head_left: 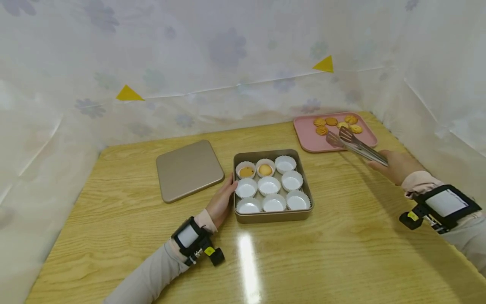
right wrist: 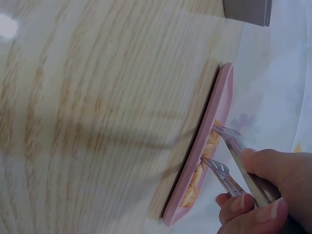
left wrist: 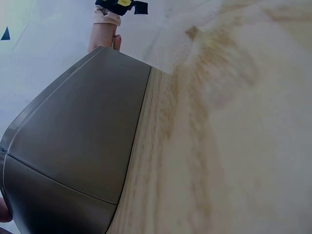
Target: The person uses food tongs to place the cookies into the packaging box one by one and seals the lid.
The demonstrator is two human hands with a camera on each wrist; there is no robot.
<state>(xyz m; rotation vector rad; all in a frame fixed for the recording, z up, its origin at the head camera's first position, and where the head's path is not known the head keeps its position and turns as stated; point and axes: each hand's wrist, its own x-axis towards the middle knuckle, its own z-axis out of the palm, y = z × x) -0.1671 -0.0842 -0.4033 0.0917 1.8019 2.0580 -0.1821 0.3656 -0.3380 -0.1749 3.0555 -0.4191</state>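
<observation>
A square bronze baking tin (head_left: 273,216) stands mid-table with white paper cups (head_left: 274,203) in rows. Two back-row cups hold a cookie (head_left: 247,172) and a rounder cookie (head_left: 265,169); the others hold nothing. My left hand (head_left: 221,200) rests against the tin's left side, fingers extended; the left wrist view shows the tin's wall (left wrist: 83,131) with fingertips at the lower left edge. Over at the right, my right hand (head_left: 396,166) grips metal serving tongs (head_left: 362,148). Their slotted tips are spread over the cookies (head_left: 331,121) on a pink tray (head_left: 312,143).
A flat bronze lid (head_left: 190,171) lies left of the tin on the wooden table (head_left: 182,249). Pale flowered sheeting (head_left: 228,55) hangs behind the table and at its sides, with two yellow triangles (head_left: 129,93) on the back sheet.
</observation>
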